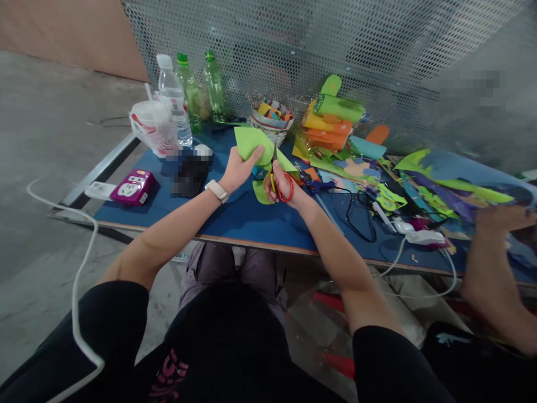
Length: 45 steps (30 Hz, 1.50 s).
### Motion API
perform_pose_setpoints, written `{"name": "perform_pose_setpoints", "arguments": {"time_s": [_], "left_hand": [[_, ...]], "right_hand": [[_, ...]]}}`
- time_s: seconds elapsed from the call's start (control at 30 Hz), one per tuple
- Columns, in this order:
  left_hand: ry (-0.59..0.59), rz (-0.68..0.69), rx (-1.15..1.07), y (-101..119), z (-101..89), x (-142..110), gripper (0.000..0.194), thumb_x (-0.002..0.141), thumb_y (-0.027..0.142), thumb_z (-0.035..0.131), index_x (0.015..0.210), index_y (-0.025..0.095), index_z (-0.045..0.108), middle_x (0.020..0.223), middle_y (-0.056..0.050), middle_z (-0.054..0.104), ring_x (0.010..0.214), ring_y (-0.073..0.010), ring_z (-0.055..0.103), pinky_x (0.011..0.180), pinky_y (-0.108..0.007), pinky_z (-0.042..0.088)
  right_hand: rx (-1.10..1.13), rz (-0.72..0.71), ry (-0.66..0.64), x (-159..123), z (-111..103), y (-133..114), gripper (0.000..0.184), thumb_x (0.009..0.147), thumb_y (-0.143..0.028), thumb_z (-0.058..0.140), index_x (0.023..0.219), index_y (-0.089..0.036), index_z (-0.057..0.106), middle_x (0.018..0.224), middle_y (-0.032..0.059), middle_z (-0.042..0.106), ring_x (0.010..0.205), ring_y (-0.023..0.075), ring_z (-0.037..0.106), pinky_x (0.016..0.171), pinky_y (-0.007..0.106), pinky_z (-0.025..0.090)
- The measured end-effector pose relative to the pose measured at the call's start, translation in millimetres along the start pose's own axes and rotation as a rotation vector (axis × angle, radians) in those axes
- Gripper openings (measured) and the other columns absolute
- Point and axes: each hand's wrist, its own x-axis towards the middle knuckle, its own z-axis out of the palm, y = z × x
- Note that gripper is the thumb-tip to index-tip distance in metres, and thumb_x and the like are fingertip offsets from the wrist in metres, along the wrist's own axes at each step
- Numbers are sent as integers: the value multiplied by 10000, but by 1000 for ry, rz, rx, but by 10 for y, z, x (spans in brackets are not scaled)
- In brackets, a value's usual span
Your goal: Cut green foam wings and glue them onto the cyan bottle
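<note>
My left hand [243, 168], with a pale watch on its wrist, grips a bright green sheet [251, 141] that looks like paper or felt. In my right hand [286, 187] is a pair of scissors [284, 196] with red and yellow handles. Its dark blades point up and away from me, close against the right part of the sheet. Whether the blades touch the sheet is hard to make out. Beneath my hands, a smaller green piece [262, 193] rests on the blue table [251, 224].
At left are a purple power socket [133, 187], a bagged cup [155, 126] and several bottles [174, 92]. A scrap basket [272, 120] stands behind my hands. Coloured cut-outs [335, 126] and a cable [350, 210] lie at right, near a co-worker's arm [490, 263]. A mesh panel [251, 45] borders the back.
</note>
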Motion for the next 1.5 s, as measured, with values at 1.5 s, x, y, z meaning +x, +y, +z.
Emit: {"name": "perform_pose_setpoints", "arguments": {"time_s": [1.5], "left_hand": [[40, -143, -152, 97, 28, -98, 803, 868, 1001, 835, 978, 207, 782, 929, -114, 802, 762, -244, 795, 673, -415, 752]], "right_hand": [[-152, -81, 140, -172, 124, -226, 1042, 926, -1186, 361, 647, -225, 651, 389, -33, 387, 324, 109, 426, 330, 229, 326]]}}
